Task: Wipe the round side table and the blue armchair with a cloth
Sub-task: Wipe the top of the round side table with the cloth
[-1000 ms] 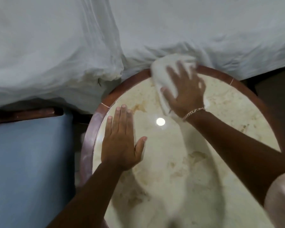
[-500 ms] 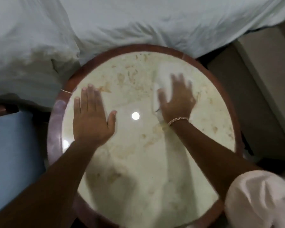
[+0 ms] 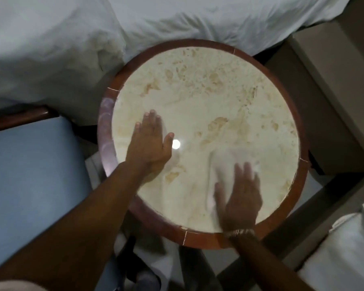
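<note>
The round side table point(image 3: 223, 47) has a cream marble top inside a reddish-brown wooden rim. My right hand point(image 3: 240, 196) presses flat on a white cloth point(image 3: 225, 160) at the near right part of the top; hand and cloth are motion-blurred. My left hand point(image 3: 149, 143) lies flat on the left part of the top with fingers together, holding nothing. The blue armchair point(image 3: 34, 175) shows its seat at the left, next to the table.
A bed with rumpled white sheets point(image 3: 135, 22) runs along the far side, touching the table's rim. A beige block point(image 3: 334, 91) stands to the right. A dark wooden chair arm point(image 3: 19, 116) borders the blue seat. More white fabric point(image 3: 345, 248) lies at bottom right.
My right hand has dragged the cloth from the table's far edge toward the near right rim. My left hand stays flat on the top. The camera view has shifted so the whole table shows.
</note>
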`<state>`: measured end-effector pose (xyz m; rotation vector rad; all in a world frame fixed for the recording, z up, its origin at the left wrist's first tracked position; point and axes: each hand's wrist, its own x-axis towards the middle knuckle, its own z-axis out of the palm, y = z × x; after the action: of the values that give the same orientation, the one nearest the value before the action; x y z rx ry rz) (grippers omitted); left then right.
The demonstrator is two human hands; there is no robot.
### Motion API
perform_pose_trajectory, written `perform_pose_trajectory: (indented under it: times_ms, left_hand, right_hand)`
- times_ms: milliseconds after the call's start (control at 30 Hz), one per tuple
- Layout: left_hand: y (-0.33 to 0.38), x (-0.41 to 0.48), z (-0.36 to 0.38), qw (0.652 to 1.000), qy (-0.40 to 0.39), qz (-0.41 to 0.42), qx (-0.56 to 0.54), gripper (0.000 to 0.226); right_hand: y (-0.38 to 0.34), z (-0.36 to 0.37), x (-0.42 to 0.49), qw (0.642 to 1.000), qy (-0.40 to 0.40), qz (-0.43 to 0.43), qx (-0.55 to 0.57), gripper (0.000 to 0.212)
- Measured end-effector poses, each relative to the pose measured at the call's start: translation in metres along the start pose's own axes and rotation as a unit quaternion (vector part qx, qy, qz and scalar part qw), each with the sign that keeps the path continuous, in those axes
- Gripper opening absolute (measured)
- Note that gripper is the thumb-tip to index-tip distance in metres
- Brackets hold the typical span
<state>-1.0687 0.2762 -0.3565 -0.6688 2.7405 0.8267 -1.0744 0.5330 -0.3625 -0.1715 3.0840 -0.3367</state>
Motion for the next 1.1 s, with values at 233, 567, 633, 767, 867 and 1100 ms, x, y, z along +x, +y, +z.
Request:
perform_pose_trajectory:
  times_ms: [233,567,633,767,867,1100]
  left_hand:
    - [0.032,-0.094,0.028,0.982,0.012,0.023,-0.187,0.071]
    - [0.053,-0.100,0.066,0.990,0.119,-0.074,0.007,0.070]
    - [0.026,-0.076,0.050,0.985,0.136,-0.104,0.037,0.070]
    - [-0.034,-0.014,-0.010,0.973,0.149,-0.151,0.087,0.069]
    - [-0.047,-0.011,-0.016,0.971,0.155,-0.163,0.082,0.070]
    - [0.000,-0.097,0.033,0.970,0.159,-0.179,0.031,0.082]
  right_hand:
    - [-0.074,-0.008,-0.061,0.967,-0.122,-0.162,0.156,0.054]
    - [-0.037,-0.025,0.059,0.905,-0.265,-0.324,-0.074,0.069]
    - [-0.048,-0.026,0.077,0.867,-0.312,-0.368,-0.121,0.083]
    - [-0.088,-0.021,0.101,0.827,-0.383,-0.362,-0.195,0.111]
    - [-0.107,-0.021,0.102,0.797,-0.396,-0.377,-0.257,0.116]
    - [-0.115,-0.023,0.104,0.773,-0.433,-0.363,-0.286,0.119]
